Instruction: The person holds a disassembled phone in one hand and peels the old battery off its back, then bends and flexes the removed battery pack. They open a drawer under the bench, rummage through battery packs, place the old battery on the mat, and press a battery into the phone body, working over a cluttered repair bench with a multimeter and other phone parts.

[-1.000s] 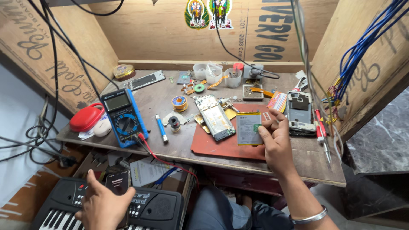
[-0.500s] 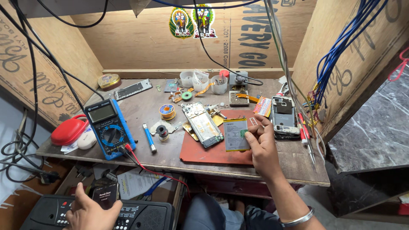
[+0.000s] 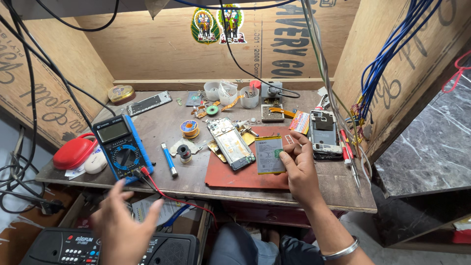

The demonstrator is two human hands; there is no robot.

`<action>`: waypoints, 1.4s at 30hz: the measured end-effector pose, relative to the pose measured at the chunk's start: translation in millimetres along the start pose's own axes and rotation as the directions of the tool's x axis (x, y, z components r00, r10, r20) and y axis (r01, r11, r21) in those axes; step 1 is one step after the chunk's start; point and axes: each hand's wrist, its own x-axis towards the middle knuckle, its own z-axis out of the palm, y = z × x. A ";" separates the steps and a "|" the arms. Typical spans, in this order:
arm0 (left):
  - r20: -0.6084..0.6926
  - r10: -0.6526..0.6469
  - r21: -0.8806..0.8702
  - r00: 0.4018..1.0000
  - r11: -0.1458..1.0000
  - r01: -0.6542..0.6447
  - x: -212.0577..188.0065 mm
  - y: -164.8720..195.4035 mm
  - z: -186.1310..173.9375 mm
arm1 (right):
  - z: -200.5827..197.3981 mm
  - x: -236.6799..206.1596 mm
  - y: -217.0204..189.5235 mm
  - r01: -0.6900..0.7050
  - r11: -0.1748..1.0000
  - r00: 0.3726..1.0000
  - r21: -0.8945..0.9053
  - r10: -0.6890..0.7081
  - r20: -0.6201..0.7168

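so my right hand (image 3: pixel 298 169) sat at the right edge of the red mat (image 3: pixel 230 174), which i'll use as the landmark for everything here. it pinched the phone battery (image 3: pixel 269 154) by its right side, thumb and fingertips (image 3: pixel 289 149) closed lightly on the edge, with the battery seeming to lie flat on the mat's right half; the other fingers were curled, not spread. holding it by the edge, as i judge it, kept the face clear and stopped it sliding on the mat.

the opened phone frame (image 3: pixel 230 143) lay across the mat's upper left corner, tilted, just beside the battery, close enough to work between the two. another phone body (image 3: pixel 324 132) rested off the mat to the right, past my knuckles.

my left hand (image 3: pixel 120 228) hung below and left of the mat, off the bench's front edge, fingers spread wide and empty, touching nothing i could make out. it hovered above a black keyboard-like box (image 3: pixel 64 248) and near the red probe lead (image 3: pixel 167 194) trailing from the blue multimeter (image 3: pixel 122 149), which lay well left of the mat. a small solder spool (image 3: pixel 189 128) and a blue pen-like tool (image 3: pixel 169 159) lay between the meter and the mat.
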 end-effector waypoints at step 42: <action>-0.063 0.142 -0.806 0.988 0.576 -0.135 62.9 151.2 121.7 | -6.7 -1.9 4.6 0.020 0.999 0.999 0.038 -0.019 -0.046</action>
